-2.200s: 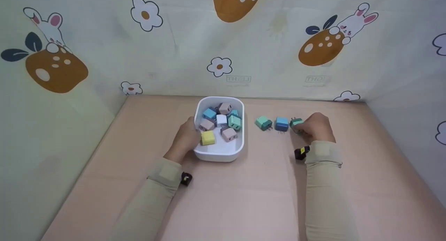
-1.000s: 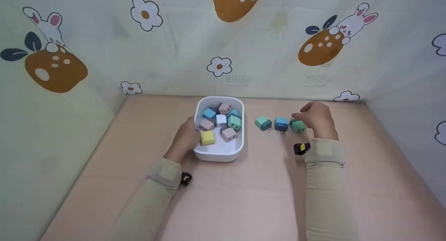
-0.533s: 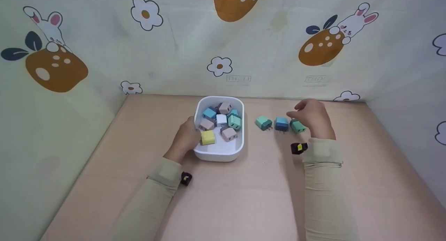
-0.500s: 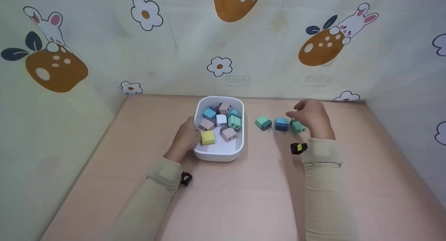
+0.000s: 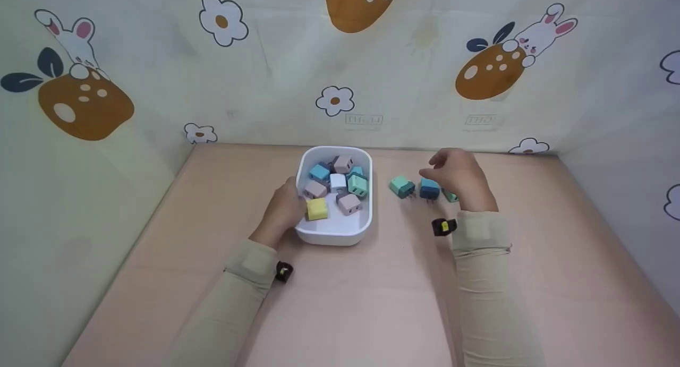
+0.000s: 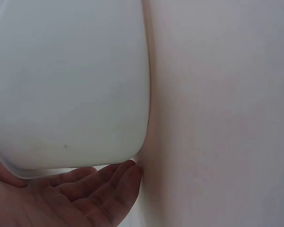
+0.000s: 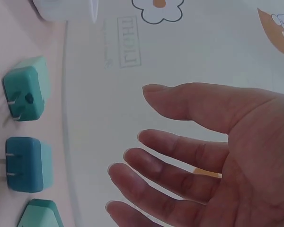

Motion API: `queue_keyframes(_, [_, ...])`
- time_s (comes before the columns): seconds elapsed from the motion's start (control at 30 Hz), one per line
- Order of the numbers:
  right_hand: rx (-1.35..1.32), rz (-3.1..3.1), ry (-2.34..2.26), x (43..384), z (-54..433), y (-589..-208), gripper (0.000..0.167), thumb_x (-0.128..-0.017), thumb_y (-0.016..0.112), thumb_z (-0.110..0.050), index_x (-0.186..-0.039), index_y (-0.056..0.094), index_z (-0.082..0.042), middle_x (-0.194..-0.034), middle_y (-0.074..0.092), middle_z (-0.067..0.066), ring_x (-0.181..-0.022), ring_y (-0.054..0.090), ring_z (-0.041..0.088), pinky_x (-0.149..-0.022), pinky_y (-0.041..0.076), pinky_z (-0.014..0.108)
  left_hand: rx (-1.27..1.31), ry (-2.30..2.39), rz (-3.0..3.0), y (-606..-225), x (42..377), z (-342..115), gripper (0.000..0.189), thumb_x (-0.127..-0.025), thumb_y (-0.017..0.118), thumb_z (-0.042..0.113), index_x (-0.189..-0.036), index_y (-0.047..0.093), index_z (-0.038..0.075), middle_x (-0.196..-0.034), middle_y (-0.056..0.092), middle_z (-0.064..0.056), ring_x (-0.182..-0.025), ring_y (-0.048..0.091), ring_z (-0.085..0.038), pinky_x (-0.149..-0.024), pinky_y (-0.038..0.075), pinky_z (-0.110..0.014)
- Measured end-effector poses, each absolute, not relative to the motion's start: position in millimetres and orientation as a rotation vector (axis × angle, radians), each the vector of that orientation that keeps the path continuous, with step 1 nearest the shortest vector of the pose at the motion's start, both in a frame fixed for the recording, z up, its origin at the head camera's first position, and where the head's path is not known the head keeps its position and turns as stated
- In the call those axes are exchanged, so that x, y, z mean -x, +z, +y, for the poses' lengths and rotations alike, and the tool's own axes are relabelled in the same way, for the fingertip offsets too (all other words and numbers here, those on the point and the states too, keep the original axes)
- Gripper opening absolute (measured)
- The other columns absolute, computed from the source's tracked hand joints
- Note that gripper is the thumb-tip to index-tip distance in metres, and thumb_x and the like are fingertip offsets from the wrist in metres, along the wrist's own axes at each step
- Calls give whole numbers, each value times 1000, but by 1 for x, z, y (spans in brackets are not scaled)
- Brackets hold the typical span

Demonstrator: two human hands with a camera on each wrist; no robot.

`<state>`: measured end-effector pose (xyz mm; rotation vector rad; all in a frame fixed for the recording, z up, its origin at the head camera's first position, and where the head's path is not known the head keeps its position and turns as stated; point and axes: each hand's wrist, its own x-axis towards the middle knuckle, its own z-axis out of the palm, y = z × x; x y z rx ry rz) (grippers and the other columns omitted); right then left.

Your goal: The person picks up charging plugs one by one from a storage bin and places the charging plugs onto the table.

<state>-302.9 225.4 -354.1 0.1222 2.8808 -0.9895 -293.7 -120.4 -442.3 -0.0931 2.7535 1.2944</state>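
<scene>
A white plastic container [image 5: 333, 240] holds several USB wall chargers in pink, blue, green, white and yellow. At its left side my left hand [image 5: 282, 208] grips the wall; in the left wrist view the fingers [image 6: 109, 191] lie along the outside and the thumb is at the rim. To the right of the container, three chargers lie in a row: a green charger [image 5: 401, 187], a blue charger [image 5: 429, 189] and another green charger [image 5: 450, 195], partly hidden. Above the last two hovers my right hand [image 5: 461, 177], holding nothing, its fingers spread apart in the right wrist view.
A pink cloth covers the table [image 5: 372, 303]. Behind it rises a pale backdrop [image 5: 276, 101] printed with flowers, rabbits and orange fruit, and it also closes in both sides. Inside the container, a yellow charger [image 5: 317, 209] lies close to the left hand.
My right hand has let go of the rightmost green charger, risen, and moved left over the blue one. The left hand and the container stay where they were.
</scene>
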Motion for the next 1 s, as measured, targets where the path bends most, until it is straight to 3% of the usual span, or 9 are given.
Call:
queue_keyframes(0.33, [-1,2946,-966,299,201,-353,42,-99,76,-30,-131,68,-5,-131,65,16,-115,62,35,-97,56,53,146,1263,2729,-440,293,-119,54,-108,42,2,-162,33,1,-161,47,-21,-144,51,-37,-120,42,-55])
queue_keyframes(0.77, [182,2990,-956,289,156,-351,36,-95,81,-25,-126,72,-8,-126,68,13,-108,66,30,-85,64,43,190,1286,2690,-437,293,-117,59,-110,42,3,-167,27,6,-168,39,-17,-153,40,-39,-122,37,-56])
queue_keyframes(1.0, [284,3003,-884,284,130,-358,36,-93,85,-22,-124,74,-8,-121,68,11,-104,65,28,-89,63,41,174,1295,2695,-437,293,-117,60,-109,42,2,-167,27,5,-168,39,-19,-153,40,-39,-123,35,-56])
